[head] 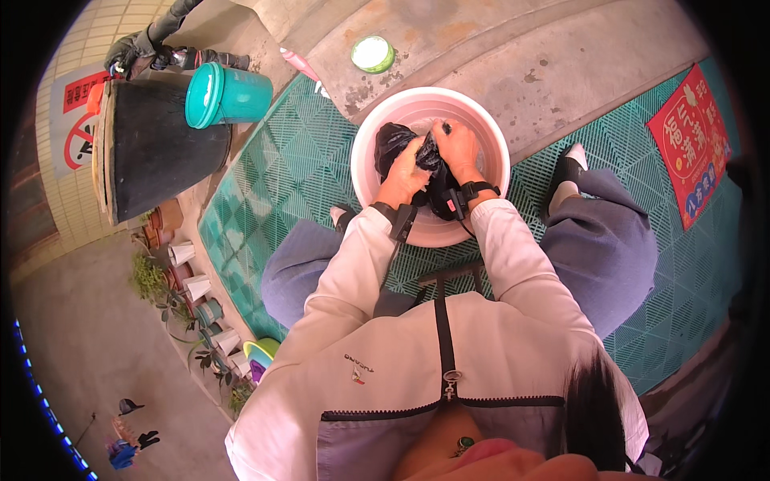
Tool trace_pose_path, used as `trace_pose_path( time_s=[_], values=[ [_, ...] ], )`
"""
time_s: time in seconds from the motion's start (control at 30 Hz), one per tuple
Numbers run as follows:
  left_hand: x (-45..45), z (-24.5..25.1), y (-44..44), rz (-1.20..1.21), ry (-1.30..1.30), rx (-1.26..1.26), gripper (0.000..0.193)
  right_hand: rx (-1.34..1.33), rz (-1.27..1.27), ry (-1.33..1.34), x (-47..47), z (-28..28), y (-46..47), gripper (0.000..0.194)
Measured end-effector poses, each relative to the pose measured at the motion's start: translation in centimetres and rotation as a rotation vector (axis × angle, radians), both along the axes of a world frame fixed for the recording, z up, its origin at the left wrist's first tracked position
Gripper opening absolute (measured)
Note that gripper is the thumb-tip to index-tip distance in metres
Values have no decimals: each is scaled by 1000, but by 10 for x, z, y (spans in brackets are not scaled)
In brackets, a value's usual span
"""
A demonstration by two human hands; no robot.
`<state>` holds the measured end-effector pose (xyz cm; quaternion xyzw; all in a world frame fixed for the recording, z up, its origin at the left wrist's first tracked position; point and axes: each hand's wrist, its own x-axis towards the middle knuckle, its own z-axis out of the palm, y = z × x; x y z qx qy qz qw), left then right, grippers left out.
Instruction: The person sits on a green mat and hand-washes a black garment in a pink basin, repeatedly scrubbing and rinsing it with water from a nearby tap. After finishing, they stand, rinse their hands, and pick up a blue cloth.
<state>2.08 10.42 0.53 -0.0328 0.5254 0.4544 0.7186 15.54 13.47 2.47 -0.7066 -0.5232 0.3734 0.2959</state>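
A round pink-and-white plastic basin stands on the green mat before me, between my feet, with some water in it. Wet black fabric lies bunched inside it, partly hidden by my hands. My left hand grips a fold of this fabric at the basin's middle. Close beside it, my right hand is closed on another part of the same fabric, with a bit of black showing between the fingers. Black bands with small devices sit on both wrists.
A green tub of white paste and a pink tube lie on the concrete step. At left are a teal bucket, a large dark container and potted plants. A red printed sheet lies at right.
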Motion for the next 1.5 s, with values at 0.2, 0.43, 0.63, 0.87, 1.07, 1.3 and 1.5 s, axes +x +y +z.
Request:
trace_pose_path(
  time_s=[0.2,0.43,0.63,0.87,1.07,1.3,1.5],
  values=[
    [-16,-31,44,-685,828,33,61,-180,-157,-237,6,-69,-34,53],
    [44,-58,72,24,566,-284,66,-175,10,-222,4,-85,-3,47],
    [6,-6,46,-222,-133,261,28,158,94,124,-23,-20,-11,39],
    [20,33,-20,67,27,-13,16,26,138,180,7,13,5,46],
    [-15,65,-41,173,299,391,17,-250,628,729,27,6,-39,65],
    [-54,67,-32,869,-410,249,40,-170,433,557,42,3,-73,50],
    [-16,49,-43,-18,-133,346,62,245,363,560,9,65,-101,51]
  ],
)
